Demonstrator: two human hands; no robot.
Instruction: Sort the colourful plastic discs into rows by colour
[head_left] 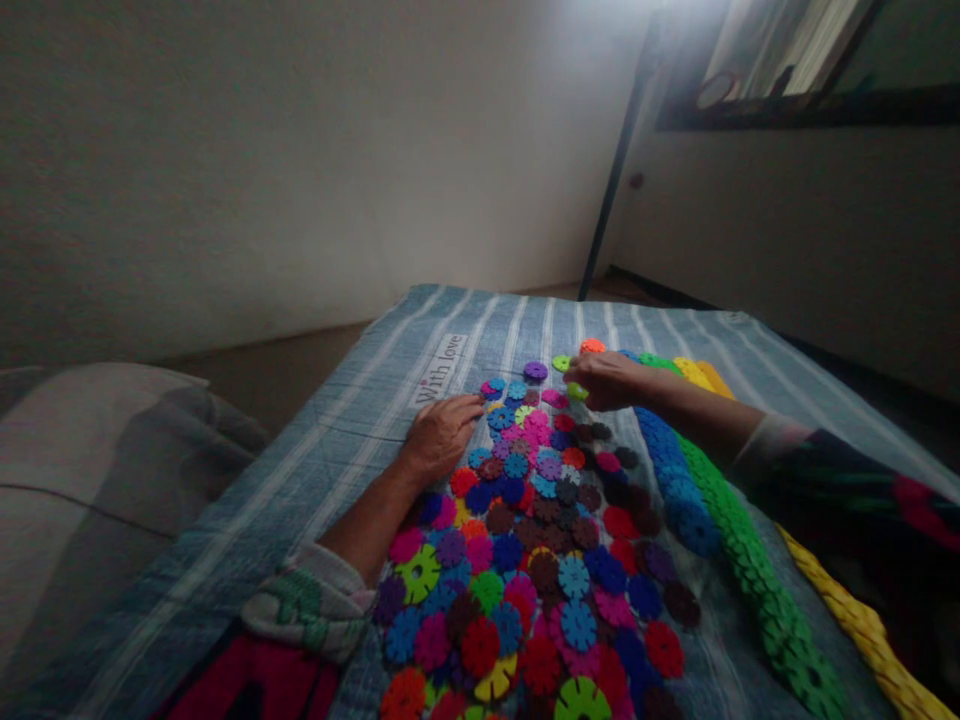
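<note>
A wide spread of notched plastic discs [546,540] in many colours lies on the striped blue cloth. At its left edge, my left hand [444,437] rests palm down, fingers stretched out and their tips touching the outermost discs. My right hand [606,380] is at the far end of the spread, its fingers pinched around a lime-green disc [577,391]. Another lime-green disc [562,363] lies just beyond those fingertips, with a purple disc [535,371] to its left. An orange disc stack [592,346] sits behind the right hand.
Right of the loose discs run long chains of joined discs: blue [679,490], green [750,570] and yellow [862,625]. My right forearm crosses above them. The cloth [300,480] bears a "With love" print [439,370]. A dark pole [619,170] stands behind, near the walls.
</note>
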